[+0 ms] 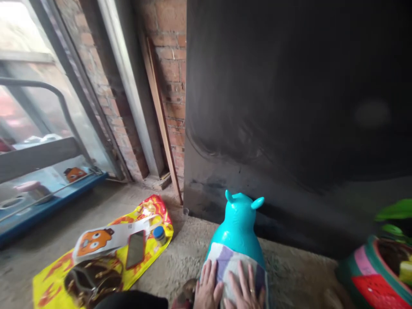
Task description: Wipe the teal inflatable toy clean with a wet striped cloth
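A turquoise inflatable animal toy [240, 225] with two small ears stands on the floor, facing a dark board. Across its back lies a white cloth [240, 259] with purple and grey stripes. My left hand [207, 289] rests flat on the cloth, fingers stretched out, with a ring on one finger. Beside it, my right hand [245, 289] is pressed flat on the same cloth, fingers spread, also wearing a ring. The lower part of the toy is cut off by the frame's bottom edge.
On the left, a yellow plastic sheet [54, 270] carries a phone [136, 249], a blue-capped jar [159, 235], a white bag [119, 240] with an orange cartoon face and a dark brown bag [93, 281]. A planted pot [370, 274] stands right. A blue-based rack [93, 182] is far left.
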{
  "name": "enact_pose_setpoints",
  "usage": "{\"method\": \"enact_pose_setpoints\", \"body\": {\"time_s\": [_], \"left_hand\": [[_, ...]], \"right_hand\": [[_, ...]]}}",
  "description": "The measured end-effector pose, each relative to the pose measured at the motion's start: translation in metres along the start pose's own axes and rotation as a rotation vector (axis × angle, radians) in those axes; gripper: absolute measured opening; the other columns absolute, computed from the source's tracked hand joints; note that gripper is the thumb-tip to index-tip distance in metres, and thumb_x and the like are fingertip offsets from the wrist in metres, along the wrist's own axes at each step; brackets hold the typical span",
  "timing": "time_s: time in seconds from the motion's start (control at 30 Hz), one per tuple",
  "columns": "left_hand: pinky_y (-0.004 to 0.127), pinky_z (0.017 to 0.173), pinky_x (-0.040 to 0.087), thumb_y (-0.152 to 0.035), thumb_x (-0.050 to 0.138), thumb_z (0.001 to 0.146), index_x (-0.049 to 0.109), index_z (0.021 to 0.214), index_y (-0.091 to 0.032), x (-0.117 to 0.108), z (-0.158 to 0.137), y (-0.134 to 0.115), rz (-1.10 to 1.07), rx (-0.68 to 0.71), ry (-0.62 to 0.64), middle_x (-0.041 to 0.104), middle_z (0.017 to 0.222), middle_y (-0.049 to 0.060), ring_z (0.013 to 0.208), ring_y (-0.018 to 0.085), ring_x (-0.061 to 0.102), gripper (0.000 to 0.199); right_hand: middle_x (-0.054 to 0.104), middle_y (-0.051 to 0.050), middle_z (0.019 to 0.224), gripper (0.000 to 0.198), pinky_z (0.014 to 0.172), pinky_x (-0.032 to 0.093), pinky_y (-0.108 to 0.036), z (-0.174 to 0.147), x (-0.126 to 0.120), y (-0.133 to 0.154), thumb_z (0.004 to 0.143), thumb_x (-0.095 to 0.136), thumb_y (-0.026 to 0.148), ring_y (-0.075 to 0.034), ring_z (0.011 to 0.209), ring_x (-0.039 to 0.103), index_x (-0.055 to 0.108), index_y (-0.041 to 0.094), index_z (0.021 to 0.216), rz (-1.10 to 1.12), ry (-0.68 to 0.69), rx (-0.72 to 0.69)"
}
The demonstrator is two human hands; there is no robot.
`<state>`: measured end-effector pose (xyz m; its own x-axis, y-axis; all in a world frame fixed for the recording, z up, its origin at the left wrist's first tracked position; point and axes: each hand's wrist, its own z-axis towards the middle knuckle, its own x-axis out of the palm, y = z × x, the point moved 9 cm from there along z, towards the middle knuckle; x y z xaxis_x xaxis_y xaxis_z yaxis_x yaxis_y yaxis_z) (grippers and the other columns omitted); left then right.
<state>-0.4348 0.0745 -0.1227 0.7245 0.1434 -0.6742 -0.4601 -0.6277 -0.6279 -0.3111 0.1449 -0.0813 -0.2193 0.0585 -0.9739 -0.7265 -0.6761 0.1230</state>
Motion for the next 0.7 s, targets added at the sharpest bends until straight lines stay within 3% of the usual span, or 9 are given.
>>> {"method": "enact_pose_setpoints", "body": {"time_s": [0.2, 0.4, 0.53, 0.7], "left_hand": [[0.036, 0.124, 0.007, -0.052, 0.025, 0.089, 0.012, 0.151, -0.012, -0.009, 0.07, -0.001, -0.233, 0.042, -0.023, 0.006, 0.162, 0.004, 0.149, 0.017, 0.001, 0.075], [0.032, 0.124, 0.004, -0.055, 0.023, 0.09, 0.013, 0.151, -0.013, -0.018, 0.103, -0.011, -0.311, 0.06, -0.028, 0.01, 0.162, 0.004, 0.149, 0.015, 0.002, 0.075], [0.036, 0.124, 0.007, -0.05, 0.023, 0.091, 0.013, 0.151, -0.01, -0.016, 0.089, -0.007, -0.302, 0.014, -0.041, 0.01, 0.162, 0.008, 0.149, 0.018, 0.004, 0.072], [0.036, 0.124, 0.013, -0.041, 0.028, 0.089, 0.025, 0.148, -0.007, 0.004, 0.028, 0.018, -0.237, -0.034, -0.075, 0.019, 0.159, 0.011, 0.148, 0.021, 0.01, 0.068]], "right_hand": [[0.015, 0.007, 0.157, 0.053, 0.105, 0.008, -0.082, 0.063, 0.012, 0.013, 0.091, 0.039, 0.039, -0.039, 0.146, 0.012, 0.035, 0.044, 0.144, 0.047, 0.131, -0.108], [0.01, 0.007, 0.158, 0.053, 0.11, 0.001, -0.077, 0.094, 0.005, 0.016, 0.098, 0.026, 0.038, -0.032, 0.148, 0.005, 0.016, 0.041, 0.15, 0.043, 0.109, -0.118], [0.009, 0.006, 0.158, 0.055, 0.11, 0.006, -0.076, 0.09, -0.003, 0.024, 0.097, 0.028, 0.035, -0.032, 0.148, 0.004, 0.017, 0.037, 0.15, 0.079, 0.143, -0.144], [0.019, 0.004, 0.156, 0.054, 0.109, 0.008, -0.078, 0.031, -0.003, 0.035, 0.091, 0.043, 0.034, -0.036, 0.146, 0.017, 0.038, 0.037, 0.144, 0.072, 0.16, -0.141]]}}
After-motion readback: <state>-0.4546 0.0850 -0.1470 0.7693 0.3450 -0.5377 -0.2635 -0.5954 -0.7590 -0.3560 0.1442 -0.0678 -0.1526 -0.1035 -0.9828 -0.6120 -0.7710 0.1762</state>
